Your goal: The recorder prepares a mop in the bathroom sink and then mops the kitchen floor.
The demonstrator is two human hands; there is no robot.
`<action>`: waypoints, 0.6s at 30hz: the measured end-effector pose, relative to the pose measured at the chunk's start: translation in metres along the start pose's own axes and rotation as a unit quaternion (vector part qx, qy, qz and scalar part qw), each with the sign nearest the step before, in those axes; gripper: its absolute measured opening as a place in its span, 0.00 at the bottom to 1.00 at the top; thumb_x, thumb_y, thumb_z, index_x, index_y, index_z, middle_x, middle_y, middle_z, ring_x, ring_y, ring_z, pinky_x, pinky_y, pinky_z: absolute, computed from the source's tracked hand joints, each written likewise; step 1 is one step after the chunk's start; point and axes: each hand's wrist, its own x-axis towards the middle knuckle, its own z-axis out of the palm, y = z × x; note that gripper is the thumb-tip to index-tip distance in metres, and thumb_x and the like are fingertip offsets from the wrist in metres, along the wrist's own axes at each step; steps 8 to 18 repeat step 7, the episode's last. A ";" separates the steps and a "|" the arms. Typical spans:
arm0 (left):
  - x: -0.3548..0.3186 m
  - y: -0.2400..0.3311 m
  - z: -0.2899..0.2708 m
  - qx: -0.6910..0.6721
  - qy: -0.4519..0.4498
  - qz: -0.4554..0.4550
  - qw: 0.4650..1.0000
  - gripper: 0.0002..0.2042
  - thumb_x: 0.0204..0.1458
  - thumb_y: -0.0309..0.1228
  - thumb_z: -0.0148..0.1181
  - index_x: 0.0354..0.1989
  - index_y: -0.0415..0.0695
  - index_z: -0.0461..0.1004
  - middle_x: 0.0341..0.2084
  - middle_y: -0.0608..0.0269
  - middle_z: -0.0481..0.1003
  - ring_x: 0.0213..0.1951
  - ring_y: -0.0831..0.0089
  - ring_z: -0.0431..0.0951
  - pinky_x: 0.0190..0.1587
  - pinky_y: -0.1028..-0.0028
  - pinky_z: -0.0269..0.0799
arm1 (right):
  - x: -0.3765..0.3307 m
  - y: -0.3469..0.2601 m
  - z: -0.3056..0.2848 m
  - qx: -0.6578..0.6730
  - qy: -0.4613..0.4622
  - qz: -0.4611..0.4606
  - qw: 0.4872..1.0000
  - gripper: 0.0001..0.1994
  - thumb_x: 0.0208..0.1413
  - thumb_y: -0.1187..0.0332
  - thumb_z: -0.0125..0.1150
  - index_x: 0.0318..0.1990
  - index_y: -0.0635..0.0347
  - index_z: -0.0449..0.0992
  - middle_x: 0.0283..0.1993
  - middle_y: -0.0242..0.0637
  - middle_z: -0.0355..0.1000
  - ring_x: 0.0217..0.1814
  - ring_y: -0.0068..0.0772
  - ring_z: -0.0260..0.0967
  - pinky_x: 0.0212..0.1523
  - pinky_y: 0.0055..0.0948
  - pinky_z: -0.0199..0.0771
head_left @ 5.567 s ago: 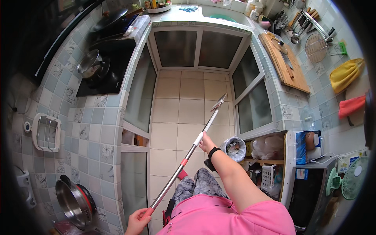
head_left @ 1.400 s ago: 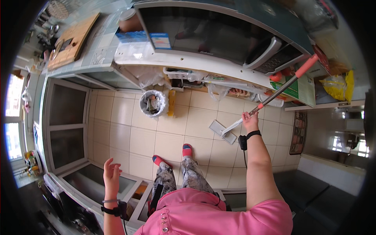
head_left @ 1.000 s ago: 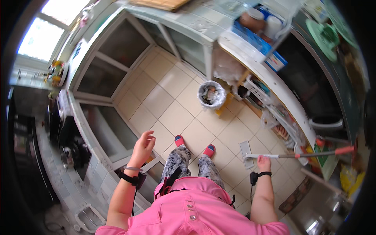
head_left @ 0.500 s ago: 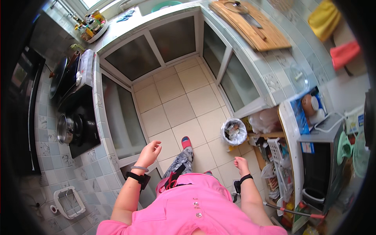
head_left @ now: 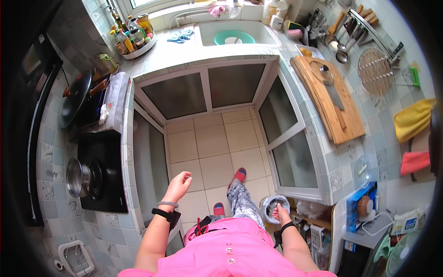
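Observation:
Both of my arms hang forward over the floor as I stand in the kitchen. My left hand (head_left: 178, 185), with a grey bangle and black band at the wrist, holds nothing; its fingers are loosely bent and apart. It is nearest the left-hand cabinet door (head_left: 151, 152). In front of the lined waste bin (head_left: 268, 210), as seen from above, my right hand (head_left: 280, 213) is curled into a loose fist. Nothing shows in it. Whether it touches the bin I cannot tell, and it hides part of the bin's contents.
On the left counter, a steel pot (head_left: 77, 177) stands by the black cooktop (head_left: 108, 184). Ahead is a sink (head_left: 207, 34) with a green basin (head_left: 247, 38). A wooden cutting board (head_left: 348, 124) with a knife (head_left: 337, 99) and glass lid (head_left: 318, 74) lies right. Shelves (head_left: 330, 231) stand low right.
I have stepped forward, and the view now takes in the sink and the hanging utensils. The bin has come beneath my right hand in the picture. Both hands remain without a visible object.

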 end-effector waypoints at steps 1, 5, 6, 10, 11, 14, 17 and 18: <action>0.022 0.007 -0.001 0.004 0.006 0.015 1.000 0.13 0.54 0.33 0.54 0.44 0.38 0.71 0.35 0.53 0.76 0.37 0.64 0.77 0.41 0.70 0.72 | 0.008 -0.024 0.008 -0.012 -0.009 -0.013 1.000 0.20 0.60 0.48 0.46 0.33 0.57 0.71 0.26 0.35 0.72 0.22 0.27 0.70 0.22 0.23 0.72; 0.109 0.057 -0.011 0.000 0.013 0.040 0.999 0.13 0.54 0.33 0.54 0.44 0.38 0.71 0.34 0.53 0.76 0.37 0.64 0.77 0.41 0.69 0.72 | 0.059 -0.120 0.030 -0.035 -0.016 -0.069 0.997 0.20 0.61 0.50 0.45 0.40 0.60 0.69 0.34 0.37 0.72 0.30 0.29 0.71 0.27 0.25 0.75; 0.132 0.065 -0.012 -0.009 0.009 0.037 0.999 0.13 0.54 0.33 0.54 0.44 0.39 0.71 0.34 0.53 0.76 0.38 0.65 0.77 0.42 0.69 0.71 | 0.072 -0.145 0.035 -0.048 -0.010 -0.087 0.995 0.20 0.61 0.51 0.45 0.43 0.60 0.69 0.34 0.38 0.72 0.31 0.30 0.71 0.29 0.26 0.75; 0.155 0.071 -0.013 -0.001 0.013 0.035 0.999 0.13 0.55 0.34 0.54 0.44 0.39 0.71 0.36 0.53 0.76 0.40 0.66 0.77 0.44 0.71 0.71 | 0.075 -0.174 0.042 -0.063 -0.005 -0.104 0.993 0.20 0.61 0.51 0.45 0.45 0.60 0.69 0.34 0.38 0.72 0.32 0.31 0.72 0.31 0.26 0.76; 0.155 0.071 -0.013 -0.001 0.013 0.035 0.999 0.13 0.55 0.34 0.54 0.44 0.39 0.71 0.36 0.53 0.76 0.40 0.66 0.77 0.44 0.71 0.71 | 0.075 -0.174 0.042 -0.063 -0.005 -0.104 0.993 0.20 0.61 0.51 0.45 0.45 0.60 0.69 0.34 0.38 0.72 0.32 0.31 0.72 0.31 0.26 0.76; 0.155 0.071 -0.013 -0.001 0.013 0.035 0.999 0.13 0.55 0.34 0.54 0.44 0.39 0.71 0.36 0.53 0.76 0.40 0.66 0.77 0.44 0.71 0.71 | 0.075 -0.174 0.042 -0.063 -0.005 -0.104 0.993 0.20 0.61 0.51 0.45 0.45 0.60 0.69 0.34 0.38 0.72 0.32 0.31 0.72 0.31 0.26 0.76; 0.155 0.071 -0.013 -0.001 0.013 0.035 0.999 0.13 0.55 0.34 0.54 0.44 0.39 0.71 0.36 0.53 0.76 0.40 0.66 0.77 0.44 0.71 0.71 | 0.075 -0.174 0.042 -0.063 -0.005 -0.104 0.993 0.20 0.61 0.51 0.45 0.45 0.60 0.69 0.34 0.38 0.72 0.32 0.31 0.72 0.31 0.26 0.76; 0.155 0.071 -0.013 -0.001 0.013 0.035 0.999 0.13 0.55 0.34 0.54 0.44 0.39 0.71 0.36 0.53 0.76 0.40 0.66 0.77 0.44 0.71 0.71 | 0.075 -0.174 0.042 -0.063 -0.005 -0.104 0.993 0.20 0.61 0.51 0.45 0.45 0.60 0.69 0.34 0.38 0.72 0.32 0.31 0.72 0.31 0.26 0.76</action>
